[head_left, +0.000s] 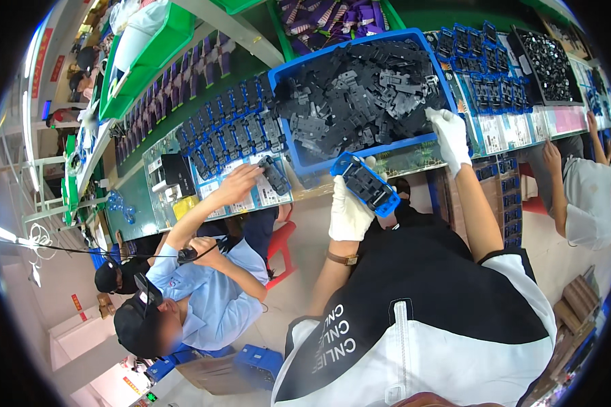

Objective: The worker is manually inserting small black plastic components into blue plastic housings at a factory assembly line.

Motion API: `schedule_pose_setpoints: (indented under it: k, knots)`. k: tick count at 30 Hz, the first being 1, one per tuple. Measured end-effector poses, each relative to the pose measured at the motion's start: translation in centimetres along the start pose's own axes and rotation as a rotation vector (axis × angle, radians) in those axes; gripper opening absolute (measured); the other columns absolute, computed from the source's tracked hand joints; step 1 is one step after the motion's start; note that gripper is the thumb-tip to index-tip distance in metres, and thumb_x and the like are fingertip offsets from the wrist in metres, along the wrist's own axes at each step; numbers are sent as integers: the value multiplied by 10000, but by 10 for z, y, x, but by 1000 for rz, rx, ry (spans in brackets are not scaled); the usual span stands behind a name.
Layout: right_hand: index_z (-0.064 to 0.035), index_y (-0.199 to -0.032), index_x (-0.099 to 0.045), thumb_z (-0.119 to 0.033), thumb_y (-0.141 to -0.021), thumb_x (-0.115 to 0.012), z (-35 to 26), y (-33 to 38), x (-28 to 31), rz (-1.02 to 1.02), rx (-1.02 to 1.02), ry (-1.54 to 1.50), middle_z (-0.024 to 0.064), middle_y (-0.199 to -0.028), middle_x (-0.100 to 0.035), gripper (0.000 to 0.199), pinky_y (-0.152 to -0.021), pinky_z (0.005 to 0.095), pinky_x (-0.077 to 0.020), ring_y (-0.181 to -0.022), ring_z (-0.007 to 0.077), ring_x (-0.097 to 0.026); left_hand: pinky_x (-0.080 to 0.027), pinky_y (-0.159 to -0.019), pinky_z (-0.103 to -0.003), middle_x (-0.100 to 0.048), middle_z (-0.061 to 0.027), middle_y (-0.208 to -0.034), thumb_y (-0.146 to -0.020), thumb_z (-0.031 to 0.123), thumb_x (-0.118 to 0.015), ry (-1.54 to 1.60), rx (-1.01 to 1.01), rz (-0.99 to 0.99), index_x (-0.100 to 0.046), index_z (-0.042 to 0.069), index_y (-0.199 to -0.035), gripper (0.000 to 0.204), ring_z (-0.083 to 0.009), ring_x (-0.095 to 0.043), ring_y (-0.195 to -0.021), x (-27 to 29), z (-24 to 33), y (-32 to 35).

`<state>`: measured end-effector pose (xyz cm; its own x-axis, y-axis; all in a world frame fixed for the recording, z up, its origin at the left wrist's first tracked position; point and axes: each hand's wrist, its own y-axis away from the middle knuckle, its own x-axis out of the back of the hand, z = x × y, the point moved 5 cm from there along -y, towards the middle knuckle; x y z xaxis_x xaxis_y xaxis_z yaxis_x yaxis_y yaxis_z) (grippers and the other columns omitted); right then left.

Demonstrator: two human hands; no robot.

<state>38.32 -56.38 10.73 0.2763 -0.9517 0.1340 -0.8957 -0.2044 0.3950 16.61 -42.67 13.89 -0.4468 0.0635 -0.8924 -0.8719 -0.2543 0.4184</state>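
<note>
Left hand [349, 214]: gloved, wrapped round the blue-and-black piece [365, 184]
Piece in hand: in front of the bin's near side, tilted – black part appears set in blue shell; can't tell if fastened
Right hand [450, 136]: gloved, over the bin's near right corner, fingertips above the heap; can't tell if they pinch anything
Bin [404, 144]: blue rim, heaped with loose black parts [346, 95] – looks like plenty left
Done, probably: rows of similar pieces on the left [231, 132] and right [495, 95] of the bin; finished or not, can't tell
Edges: bin's near wall by the table's front edge; rows crowd both sides
Open room: over the heap, and the gap between both hands
Neighbour's hand [241, 182]: on the left, at another piece [274, 176], apart from the left hand
</note>
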Motion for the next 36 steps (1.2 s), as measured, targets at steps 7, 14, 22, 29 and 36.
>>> schedule_pose_setpoints:
  k: [7, 14, 22, 29, 36]
  knots:
    - [-68, -768, -636, -212, -871, -618, -24, 58, -7, -40, 82, -240, -47, -598, -542, 178, -441, 180, -312, -475, 22, -427, -422, -937, -616, -446, -89, -1374, -820, 433, -650, 14, 114, -110, -448, 134, -1323, 619, -374, -534, -1118, -32, -14, -3]
    - [-45, -738, -601, -276, -831, -690, -43, 93, -25, -167, 24, -395, -27, -576, -516, 264, -416, 188, -284, -455, 28, -395, -446, -939, -571, -571, -158, -1194, -812, 426, -657, 25, 139, -142, -421, 123, -1342, 654, -387, -537, -1121, -59, -2, -9]
    - [-35, -834, -610, -301, -784, -743, -59, 71, -32, -205, 104, -81, 5, -712, -583, 301, -590, 236, -443, -641, 89, -536, -441, -953, -530, -520, -169, -1241, -870, 491, -565, -23, 49, -225, -389, 133, -1347, 621, -332, -505, -1165, -86, 23, -21]
    - [-127, -1170, -575, -182, -515, -806, -177, 99, -28, -168, 1335, 816, 137, -1238, -526, 696, -957, 440, -415, -1135, 355, -503, -482, -888, -547, -575, -134, -1173, -805, 513, -633, -48, 5, -108, -481, 127, -1276, 627, -382, -559, -1077, -103, 34, -19]
    - [-117, -1133, -597, -179, -613, -767, -172, 97, -49, -307, 1442, 910, 86, -1076, -610, 551, -822, 382, -483, -951, 270, -601, -463, -886, -561, -575, -136, -1180, -800, 620, -561, 45, -4, -79, -483, 132, -1271, 683, -385, -566, -1053, -101, 34, -23]
